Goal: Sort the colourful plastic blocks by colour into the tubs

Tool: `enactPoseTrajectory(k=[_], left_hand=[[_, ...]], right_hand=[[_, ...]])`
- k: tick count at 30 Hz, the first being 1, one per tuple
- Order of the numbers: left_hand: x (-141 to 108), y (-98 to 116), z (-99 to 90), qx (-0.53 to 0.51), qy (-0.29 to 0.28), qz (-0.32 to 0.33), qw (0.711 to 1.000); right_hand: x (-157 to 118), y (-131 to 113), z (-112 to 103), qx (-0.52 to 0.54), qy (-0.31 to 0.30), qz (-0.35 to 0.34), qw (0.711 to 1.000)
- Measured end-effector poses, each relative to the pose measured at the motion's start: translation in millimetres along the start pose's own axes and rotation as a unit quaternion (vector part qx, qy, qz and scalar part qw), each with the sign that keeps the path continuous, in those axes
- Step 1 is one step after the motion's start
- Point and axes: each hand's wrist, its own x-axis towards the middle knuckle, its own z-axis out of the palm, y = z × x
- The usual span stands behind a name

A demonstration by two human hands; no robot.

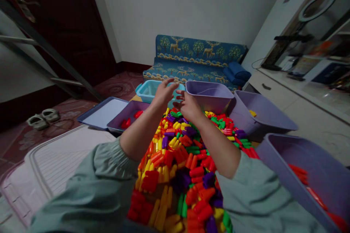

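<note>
My left hand [165, 91] is raised at the far end of the table, fingers apart and stretched to the right, with nothing visible in them. Close beside it, my right hand [188, 105] has its fingers spread toward the left hand, also with nothing visible in them. Both are over the far edge of a heap of plastic pieces [177, 153] in red, yellow, green, purple and orange. Just behind the hands stand a light blue basin [147, 93] and a purple bin [209, 94].
A purple tray [120, 116] with red pieces lies beside a white-lined tray [105, 113] at left. Two purple bins [262, 111] stand at right, holding a few pieces. A white lid [73, 153] is at near left. Behind is a blue patterned sofa [191, 62].
</note>
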Motion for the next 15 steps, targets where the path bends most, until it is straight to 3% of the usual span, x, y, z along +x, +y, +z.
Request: enactPoseTrajectory(k=[4,7,11,15], left_hand=[[-45.2,-42.7,-5.4,0.139,-0.107,0.023,0.984],[-72.1,-59.0,-12.1,0.265,-0.164,0.038,0.949],[-92.8,-54.4,-21.1,0.458,-0.173,0.087,0.868],[-96.7,-46.3,-19.2,0.566,-0.184,0.078,0.800]], right_hand=[[-63.7,19.5,-27.3,-0.010,-0.017,0.015,1.000],[-95.6,34.8,-48.3,-0.012,0.013,0.063,0.998],[-115.9,47.2,-63.4,-0.022,0.018,0.104,0.994],[-120.0,47.8,-62.0,-0.099,-0.008,0.088,0.991]])
